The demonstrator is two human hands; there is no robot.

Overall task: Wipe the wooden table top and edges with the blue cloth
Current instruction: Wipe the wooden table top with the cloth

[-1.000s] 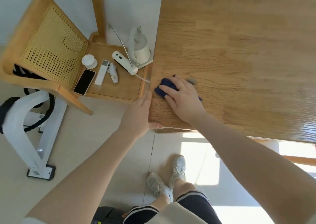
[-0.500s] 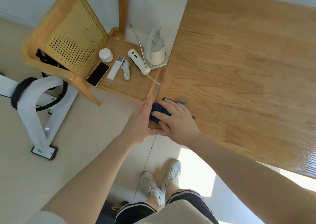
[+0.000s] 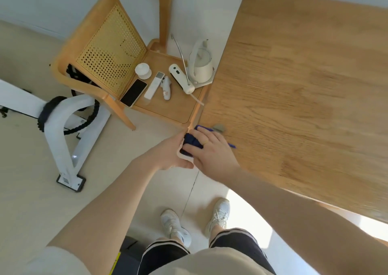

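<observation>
**Cloth at the table corner, chair close by**

Head view: The main risk I see is crowding. The chair (image 3: 168,106) stands just beside the table (image 3: 304,85) edge, its seat loaded with a kettle (image 3: 201,67), a phone (image 3: 134,93), a remote (image 3: 154,85) and other small white items. A wide sweep along that edge could knock the chair or catch the kettle, which sits nearest the table. A second risk: the cloth (image 3: 192,142) is bunched right at the corner, partly over the edge, so a loose push could let it slip to the floor. A small grey scrap (image 3: 219,127) lies on the top just beyond the fingers; whether it is debris or part of the cloth I cannot tell, and a wipe toward the corner might flick it off.

The right hand (image 3: 212,151) lies palm down on the cloth, fingers spread and pressing it onto the corner, forearm reaching in from the lower right. The left hand (image 3: 168,154) meets it from the outside, cupped against the corner edge with the thumb under; it touches the cloth, though how firmly it holds I cannot tell. Both arms are extended, the person standing at the corner.
</observation>
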